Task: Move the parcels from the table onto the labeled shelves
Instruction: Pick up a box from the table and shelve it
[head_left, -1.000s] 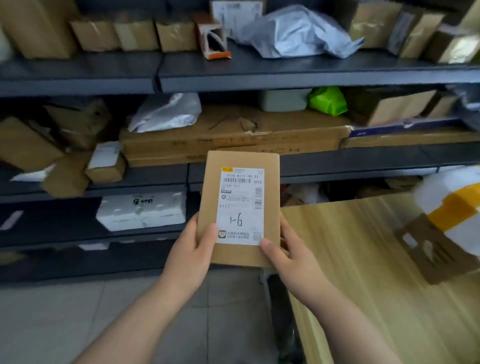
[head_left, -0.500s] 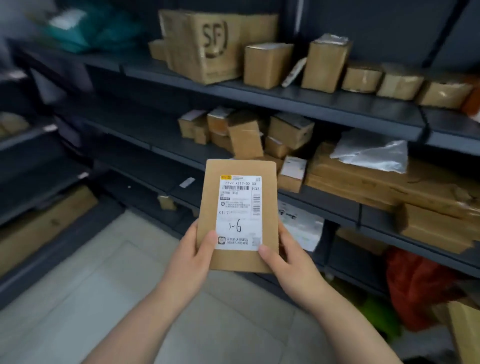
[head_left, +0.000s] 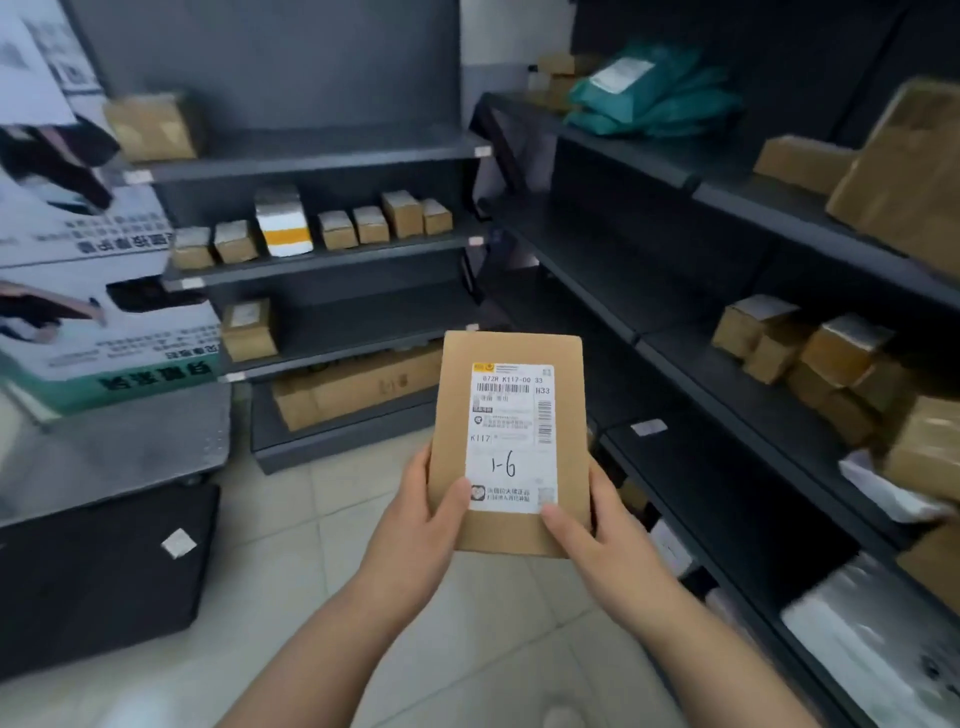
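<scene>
I hold a flat brown cardboard parcel (head_left: 457, 415) upright in front of me with both hands. Its white shipping label carries a barcode and the handwritten mark "1-6". My left hand (head_left: 415, 525) grips the lower left edge, thumb on the front. My right hand (head_left: 592, 530) grips the lower right edge, thumb on the label's corner. Behind the parcel stands a dark shelf unit (head_left: 322, 156) facing me, with a row of small boxes (head_left: 363, 223) on its second level. A second dark shelf unit (head_left: 727, 332) runs along the right.
Green mailer bags (head_left: 649, 98) lie on the right unit's top shelf, brown boxes (head_left: 810, 353) lower down. A large flat carton (head_left: 358, 384) sits on the facing unit's bottom level. A metal cart (head_left: 114, 447) and a black case (head_left: 98, 577) stand left on the tiled floor.
My view has swung left, away from the table and along the shelves to a corner of two shelf units. The parcel stays held in both hands the same way.
</scene>
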